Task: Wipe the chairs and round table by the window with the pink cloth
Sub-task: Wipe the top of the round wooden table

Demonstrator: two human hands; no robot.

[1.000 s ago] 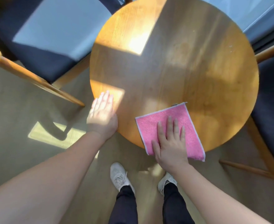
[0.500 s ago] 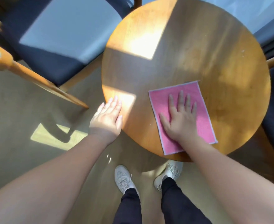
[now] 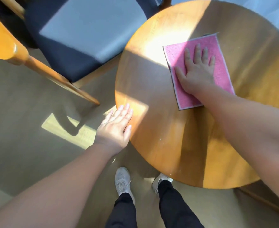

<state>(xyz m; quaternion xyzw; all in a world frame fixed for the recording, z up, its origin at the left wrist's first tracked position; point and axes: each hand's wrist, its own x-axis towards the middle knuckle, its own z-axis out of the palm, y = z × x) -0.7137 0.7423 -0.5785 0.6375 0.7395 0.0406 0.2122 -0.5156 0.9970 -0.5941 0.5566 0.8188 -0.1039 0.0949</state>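
the pink cloth (image 3: 199,69) lies flat on the round table (image 3: 176,145), toward its far side, partly in a patch of sunlight. the right hand (image 3: 197,71) rests palm-down on the cloth's middle, fingers straight and spread, pressing rather than gripping; cloth shows on every side of the hand except at the wrist. the left hand (image 3: 114,127) lies flat on the table's near-left edge, fingers straight, holding nothing, well apart from the cloth. a wooden chair (image 3: 72,46) with a dark seat stands left of the table.
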